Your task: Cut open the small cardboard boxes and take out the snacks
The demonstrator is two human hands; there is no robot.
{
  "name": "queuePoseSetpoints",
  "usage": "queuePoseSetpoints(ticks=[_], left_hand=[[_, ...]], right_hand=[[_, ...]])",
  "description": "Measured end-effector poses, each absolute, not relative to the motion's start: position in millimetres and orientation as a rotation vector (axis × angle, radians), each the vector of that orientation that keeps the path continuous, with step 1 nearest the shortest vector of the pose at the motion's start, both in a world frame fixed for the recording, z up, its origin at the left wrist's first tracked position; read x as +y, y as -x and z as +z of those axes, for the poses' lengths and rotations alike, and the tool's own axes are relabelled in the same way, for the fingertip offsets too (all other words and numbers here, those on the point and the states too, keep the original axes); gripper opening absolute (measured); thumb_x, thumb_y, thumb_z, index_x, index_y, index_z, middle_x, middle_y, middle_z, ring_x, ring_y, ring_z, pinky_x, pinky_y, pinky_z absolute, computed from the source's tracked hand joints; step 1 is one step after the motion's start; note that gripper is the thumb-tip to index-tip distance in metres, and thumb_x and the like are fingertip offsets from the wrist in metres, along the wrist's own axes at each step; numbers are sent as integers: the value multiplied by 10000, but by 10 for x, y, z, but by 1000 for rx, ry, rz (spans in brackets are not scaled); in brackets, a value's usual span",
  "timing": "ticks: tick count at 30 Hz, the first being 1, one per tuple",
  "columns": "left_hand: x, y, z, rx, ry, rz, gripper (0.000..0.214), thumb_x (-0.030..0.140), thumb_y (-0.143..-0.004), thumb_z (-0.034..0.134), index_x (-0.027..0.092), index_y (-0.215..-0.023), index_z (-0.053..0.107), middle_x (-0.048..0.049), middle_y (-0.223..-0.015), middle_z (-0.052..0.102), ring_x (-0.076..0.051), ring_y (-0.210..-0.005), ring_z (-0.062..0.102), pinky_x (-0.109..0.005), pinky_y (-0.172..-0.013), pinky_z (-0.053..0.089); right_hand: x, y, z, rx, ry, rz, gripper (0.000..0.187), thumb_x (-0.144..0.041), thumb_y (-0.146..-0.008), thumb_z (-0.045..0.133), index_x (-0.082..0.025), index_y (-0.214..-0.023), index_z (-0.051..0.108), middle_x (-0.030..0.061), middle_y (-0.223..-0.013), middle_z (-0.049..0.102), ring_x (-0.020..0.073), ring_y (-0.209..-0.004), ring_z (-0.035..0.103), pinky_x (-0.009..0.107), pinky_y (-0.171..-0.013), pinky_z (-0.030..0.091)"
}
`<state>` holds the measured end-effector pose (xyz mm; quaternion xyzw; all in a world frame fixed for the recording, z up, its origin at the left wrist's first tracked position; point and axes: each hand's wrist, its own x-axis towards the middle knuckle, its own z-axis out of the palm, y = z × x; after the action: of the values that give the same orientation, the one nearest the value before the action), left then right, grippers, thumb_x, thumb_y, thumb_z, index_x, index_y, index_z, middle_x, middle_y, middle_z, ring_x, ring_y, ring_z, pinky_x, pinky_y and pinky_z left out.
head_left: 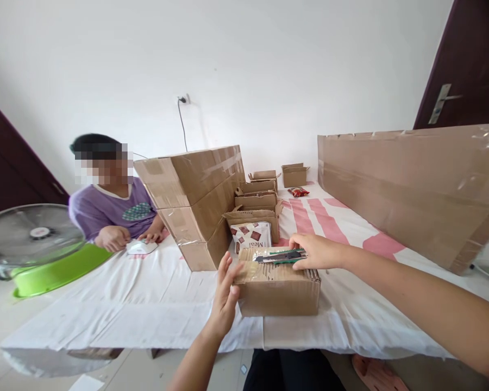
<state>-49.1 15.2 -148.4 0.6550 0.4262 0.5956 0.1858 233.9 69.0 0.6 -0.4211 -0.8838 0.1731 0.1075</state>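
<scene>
Cardboard box [279,290] is set at the bench [146,304] front edge. Left hand [225,296] is laid open against its end, gripping nothing. Right hand [315,251] is closed on a knife [279,256] atop the lid. Box is judged light and stiff, best gripped by its ends.

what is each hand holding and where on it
The right hand holds a green utility knife by its right end, flat on the small cardboard box. The left hand lies open against that box's left end, holding nothing.
</scene>
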Motion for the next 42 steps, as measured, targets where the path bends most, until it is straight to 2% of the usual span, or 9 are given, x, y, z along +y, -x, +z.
queuePoseSetpoints(ticks=[1, 3, 5, 11, 17, 21, 26, 37, 42], left_hand=[[164, 459, -1460, 1236, -1835, 1669, 427, 574, -926, 466, 248, -1116, 668, -78, -1580, 296, -343, -1437, 301, -549, -1168, 241], [188, 391, -1457, 1240, -1762, 1710, 373, 511, -953, 449, 219, -924, 678, -82, -1530, 380, -330, -1406, 363, -558, -1165, 247], [201, 336, -1493, 1202, -1695, 1770, 343, 482, -957, 451, 214, -876, 650, -82, -1505, 418, -321, -1402, 373, -566, -1167, 236], [191, 293, -1571, 1147, -1662, 1838, 291, 434, -960, 460, 220, -881, 641, -67, -1495, 425, -310, -1403, 365, -566, -1172, 212], [196, 272, -1568, 1207, -1643, 1891, 338, 489, -935, 478, 211, -857, 654, -82, -1439, 478, -326, -1359, 413, -553, -1151, 269], [213, 265, -1581, 1213, -1639, 1904, 334, 489, -933, 477, 213, -854, 649, -78, -1427, 487, -320, -1345, 431, -547, -1149, 274], [214, 293, -1622, 1220, -1668, 1895, 311, 452, -951, 454, 218, -876, 644, -68, -1448, 472, -306, -1357, 421, -532, -1159, 263], [233, 315, -1651, 1242, -1678, 1880, 326, 463, -949, 439, 215, -876, 637, -74, -1453, 469, -308, -1369, 407, -529, -1156, 268], [211, 308, -1642, 1225, -1692, 1892, 310, 456, -942, 461, 219, -870, 646, -68, -1429, 487, -310, -1352, 419, -532, -1148, 273]], right_hand=[[700, -2321, 1, -2612, 1256, 530, 339, -264, -758, 717, -203, -1069, 597, 54, -1025, 669, 219, -887, 630, 290, -713, 460], [732, -2270, -13, -2654, 1224, 463, 307, -268, -801, 702, -213, -1093, 623, 58, -1038, 680, 228, -926, 638, 301, -749, 459], [772, -2200, -23, -2693, 1138, 279, 304, -204, -816, 690, -210, -1117, 645, 74, -1083, 663, 230, -961, 636, 309, -789, 453], [783, -1969, 41, -2781, 944, -154, 387, -197, -862, 642, -260, -1245, 631, 69, -1049, 641, 205, -849, 638, 292, -705, 436], [664, -2024, 223, -2906, 790, -444, 415, -52, -857, 517, -256, -1183, 675, 64, -919, 648, 169, -737, 587, 288, -638, 352], [652, -2272, 396, -2979, 848, -439, 405, -31, -782, 594, -256, -1098, 714, 45, -866, 646, 169, -739, 565, 300, -653, 312], [633, -2586, 538, -3011, 890, -469, 404, -12, -815, 523, -263, -1052, 732, 37, -807, 640, 157, -690, 525, 291, -617, 281], [600, -2638, 470, -2997, 954, -491, 432, -25, -809, 545, -263, -1132, 704, 51, -847, 632, 170, -705, 529, 287, -615, 304], [595, -2729, 511, -3048, 953, -455, 431, -22, -781, 579, -274, -1104, 713, 42, -875, 651, 168, -717, 543, 284, -600, 298]])
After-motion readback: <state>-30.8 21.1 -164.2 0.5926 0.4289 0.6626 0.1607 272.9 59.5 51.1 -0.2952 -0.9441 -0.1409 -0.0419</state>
